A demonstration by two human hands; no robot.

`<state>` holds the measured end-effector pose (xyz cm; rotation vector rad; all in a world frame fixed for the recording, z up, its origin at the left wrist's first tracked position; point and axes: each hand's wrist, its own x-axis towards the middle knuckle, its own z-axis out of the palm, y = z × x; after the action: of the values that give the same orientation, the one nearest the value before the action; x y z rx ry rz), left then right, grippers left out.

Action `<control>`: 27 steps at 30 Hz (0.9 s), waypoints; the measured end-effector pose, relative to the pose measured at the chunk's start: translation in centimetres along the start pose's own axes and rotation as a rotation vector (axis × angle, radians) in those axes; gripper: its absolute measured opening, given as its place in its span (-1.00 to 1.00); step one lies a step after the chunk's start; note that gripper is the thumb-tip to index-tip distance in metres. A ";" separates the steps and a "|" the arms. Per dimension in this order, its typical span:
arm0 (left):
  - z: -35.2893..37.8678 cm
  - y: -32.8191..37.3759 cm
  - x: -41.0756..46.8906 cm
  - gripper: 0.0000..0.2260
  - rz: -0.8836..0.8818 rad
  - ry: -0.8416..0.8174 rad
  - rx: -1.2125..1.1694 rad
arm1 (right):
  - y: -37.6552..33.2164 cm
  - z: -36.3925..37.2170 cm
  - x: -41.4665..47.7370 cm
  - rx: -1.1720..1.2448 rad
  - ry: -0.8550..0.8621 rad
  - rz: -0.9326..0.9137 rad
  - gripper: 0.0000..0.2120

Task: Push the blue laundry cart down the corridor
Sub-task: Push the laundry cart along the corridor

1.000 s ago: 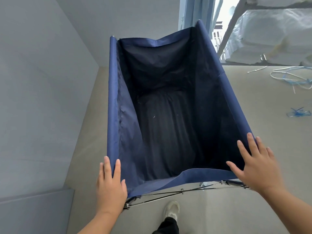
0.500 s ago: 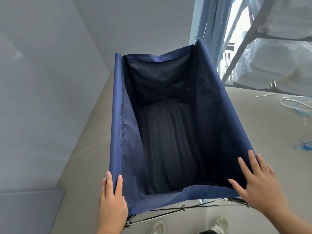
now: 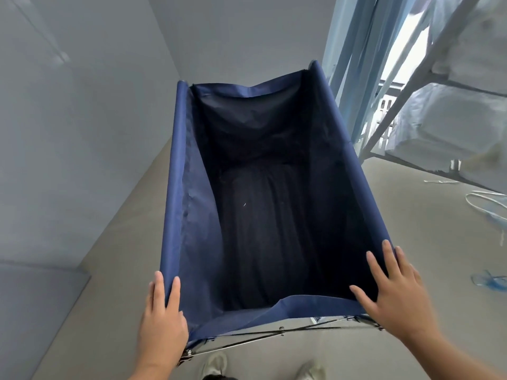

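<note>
Your left hand (image 3: 162, 322) wraps the blue laundry cart (image 3: 175, 215) at its near-left corner; your right hand (image 3: 395, 294) lies flat, fingers spread, on the near-right corner.

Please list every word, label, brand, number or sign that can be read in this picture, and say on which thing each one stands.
There are none: no readable text shows anywhere.
The blue laundry cart has plain fabric with no label in view.
The wall and the floor carry no signs.
The white bundles on the rack are blurred, and no print can be made out on them.
</note>
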<state>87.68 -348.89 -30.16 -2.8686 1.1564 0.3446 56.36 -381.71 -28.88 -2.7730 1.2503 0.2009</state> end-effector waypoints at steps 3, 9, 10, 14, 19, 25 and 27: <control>0.0 2.2 -0.1 -0.17 -0.019 0.027 0.010 | 2.2 -0.1 1.5 0.001 0.027 -0.033 -0.18; 0.3 6.1 -0.2 -0.19 -0.085 0.054 -0.027 | 5.8 -0.3 4.4 -0.012 0.045 -0.097 -0.20; 0.5 6.6 -0.1 -0.19 -0.090 0.057 -0.033 | 6.4 -0.3 4.8 -0.014 0.047 -0.105 -0.20; 0.9 8.7 0.6 -0.20 -0.106 0.082 -0.052 | 8.5 -0.5 6.7 -0.022 0.054 -0.131 -0.21; 1.1 10.8 1.2 -0.21 -0.147 0.092 -0.069 | 10.5 -0.7 8.5 -0.024 0.060 -0.161 -0.21; 1.9 13.4 2.0 -0.24 -0.162 0.121 -0.102 | 13.3 -1.1 11.0 0.006 0.070 -0.193 -0.23; 1.8 14.8 2.5 -0.20 -0.192 0.112 -0.125 | 14.5 -1.4 12.2 0.002 0.063 -0.214 -0.23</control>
<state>78.92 -361.10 -31.67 -3.1113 0.8921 0.2605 53.65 -400.50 -29.83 -2.9044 0.9548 0.0961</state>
